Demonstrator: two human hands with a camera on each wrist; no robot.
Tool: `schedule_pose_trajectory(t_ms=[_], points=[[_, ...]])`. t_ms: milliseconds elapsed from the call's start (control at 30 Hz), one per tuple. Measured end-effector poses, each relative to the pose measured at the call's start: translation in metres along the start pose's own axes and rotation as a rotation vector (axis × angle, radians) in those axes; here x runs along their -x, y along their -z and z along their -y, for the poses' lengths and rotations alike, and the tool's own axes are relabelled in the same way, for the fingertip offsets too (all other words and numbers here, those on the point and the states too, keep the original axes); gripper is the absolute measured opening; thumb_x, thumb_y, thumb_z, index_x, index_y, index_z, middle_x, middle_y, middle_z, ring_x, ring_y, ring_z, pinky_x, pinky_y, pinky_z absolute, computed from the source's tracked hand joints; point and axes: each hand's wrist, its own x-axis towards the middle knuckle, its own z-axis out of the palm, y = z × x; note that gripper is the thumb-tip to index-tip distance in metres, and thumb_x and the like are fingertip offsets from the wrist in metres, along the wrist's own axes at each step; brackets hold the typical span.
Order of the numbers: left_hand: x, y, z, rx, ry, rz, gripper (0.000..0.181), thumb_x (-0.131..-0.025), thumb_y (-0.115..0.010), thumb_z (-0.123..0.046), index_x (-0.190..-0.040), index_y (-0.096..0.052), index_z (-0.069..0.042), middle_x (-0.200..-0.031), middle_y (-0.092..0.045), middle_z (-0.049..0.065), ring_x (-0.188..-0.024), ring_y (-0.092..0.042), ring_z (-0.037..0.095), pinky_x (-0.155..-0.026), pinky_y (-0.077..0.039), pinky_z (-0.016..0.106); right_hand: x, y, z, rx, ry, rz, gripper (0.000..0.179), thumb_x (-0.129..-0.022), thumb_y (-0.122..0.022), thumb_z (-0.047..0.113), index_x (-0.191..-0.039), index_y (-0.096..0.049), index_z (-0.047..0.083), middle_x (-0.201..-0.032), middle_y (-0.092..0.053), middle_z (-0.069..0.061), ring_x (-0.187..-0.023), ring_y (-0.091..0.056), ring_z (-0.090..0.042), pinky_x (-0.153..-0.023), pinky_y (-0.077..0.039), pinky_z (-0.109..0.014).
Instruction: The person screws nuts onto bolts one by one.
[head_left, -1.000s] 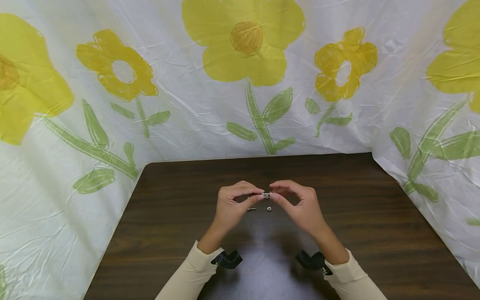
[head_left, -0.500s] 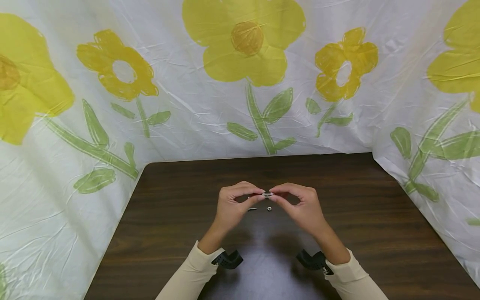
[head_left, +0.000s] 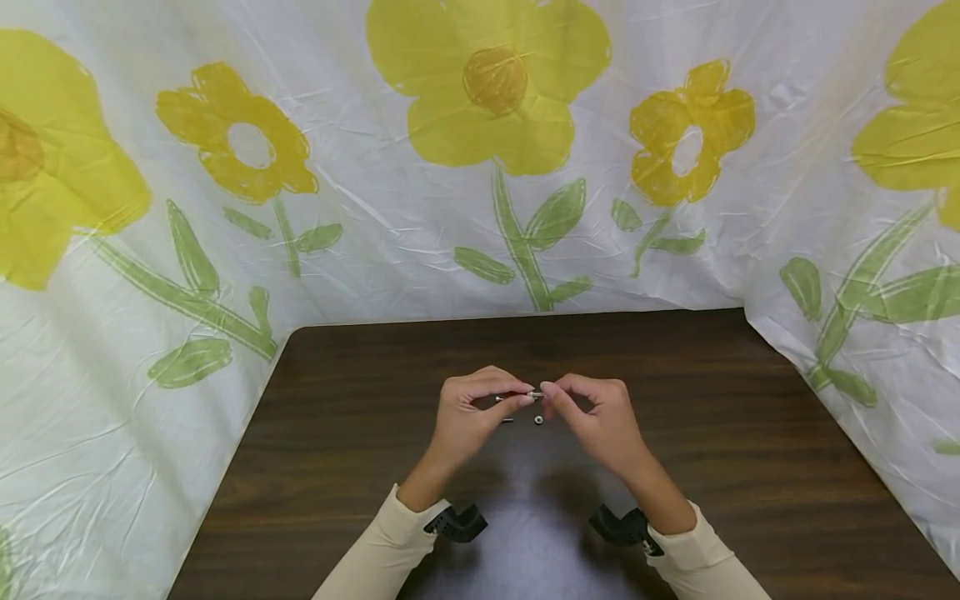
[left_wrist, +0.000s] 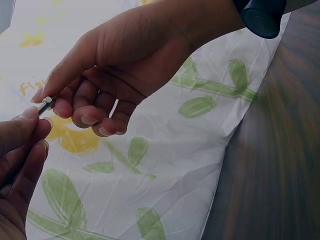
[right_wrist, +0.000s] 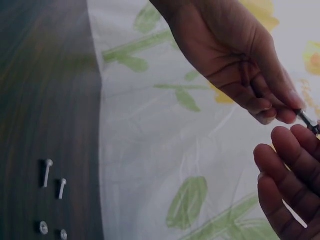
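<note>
A small metal bolt [head_left: 536, 394] with a nut [left_wrist: 48, 101] on it is held in the air between both hands. My left hand [head_left: 463, 414] pinches it at the nut end between thumb and index finger. My right hand [head_left: 602, 417] pinches the opposite end with its thumb and fingertips, which hide that end. Below the hands, on the dark table, lie a longer bolt [right_wrist: 47, 173], a shorter bolt [right_wrist: 61, 189] and two loose round nuts, one larger nut [right_wrist: 44, 228] and one smaller nut [right_wrist: 63, 234].
The dark wood-grain table [head_left: 345, 467] extends on all sides of the hands. A white cloth [head_left: 360, 275] printed with yellow flowers hangs behind it and at both sides. Black wrist cameras, such as the left one [head_left: 459, 523], sit by the cream sleeves.
My right fingertips came back together on the bolt's end, then the thumb rolled forward and up over the fingers. The left hand keeps its pinch, almost still.
</note>
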Motion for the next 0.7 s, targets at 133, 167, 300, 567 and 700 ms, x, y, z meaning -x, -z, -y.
schedule_pose_trajectory(t_ms=[133, 167, 300, 567, 700], points=[[0.000, -0.001, -0.001, -0.007, 0.008, -0.009, 0.017, -0.077, -0.080, 0.014, -0.091, -0.077, 0.006, -0.085, -0.074, 0.014, -0.080, -0.070, 0.022, -0.073, -0.059, 0.030, 0.000, 0.003, -0.001, 0.023, -0.017, 0.011, 0.032, -0.099, -0.061, -0.002, -0.074, -0.071, 0.015, -0.066, -0.069, 0.008, -0.061, -0.063, -0.009, -0.056, -0.048, -0.022], [0.000, -0.001, -0.001, -0.010, 0.011, -0.013, 0.017, -0.076, -0.080, 0.015, -0.090, -0.077, 0.006, -0.084, -0.074, 0.014, -0.080, -0.070, 0.022, -0.073, -0.059, 0.030, 0.000, 0.004, -0.002, 0.023, -0.017, 0.016, 0.030, -0.100, -0.060, -0.001, -0.077, -0.072, 0.015, -0.067, -0.070, 0.009, -0.062, -0.064, -0.010, -0.058, -0.050, -0.022], [-0.001, 0.000, -0.002, -0.018, 0.018, -0.020, 0.019, -0.074, -0.079, 0.019, -0.089, -0.077, 0.007, -0.083, -0.074, 0.016, -0.079, -0.070, 0.022, -0.072, -0.059, 0.029, -0.001, 0.011, -0.003, -0.004, 0.007, 0.050, 0.019, -0.095, -0.067, -0.005, -0.096, -0.075, 0.012, -0.080, -0.075, 0.005, -0.073, -0.071, -0.013, -0.069, -0.056, -0.024], [-0.009, 0.000, -0.022, -0.025, 0.002, -0.009, 0.015, -0.076, -0.077, 0.020, -0.087, -0.075, 0.010, -0.081, -0.073, 0.019, -0.078, -0.069, 0.021, -0.071, -0.058, 0.029, -0.004, 0.013, -0.004, -0.029, 0.189, 0.047, 0.039, -0.069, -0.083, -0.019, -0.102, -0.077, 0.002, -0.093, -0.077, -0.008, -0.080, -0.073, -0.015, -0.068, -0.058, -0.026], [-0.009, -0.001, -0.025, -0.025, 0.002, -0.007, 0.016, -0.076, -0.077, 0.020, -0.088, -0.075, 0.010, -0.082, -0.073, 0.019, -0.078, -0.069, 0.021, -0.072, -0.059, 0.030, -0.003, 0.012, -0.003, -0.030, 0.200, 0.028, 0.040, -0.067, -0.082, -0.021, -0.099, -0.077, 0.004, -0.091, -0.077, -0.008, -0.081, -0.073, -0.015, -0.072, -0.059, -0.026]])
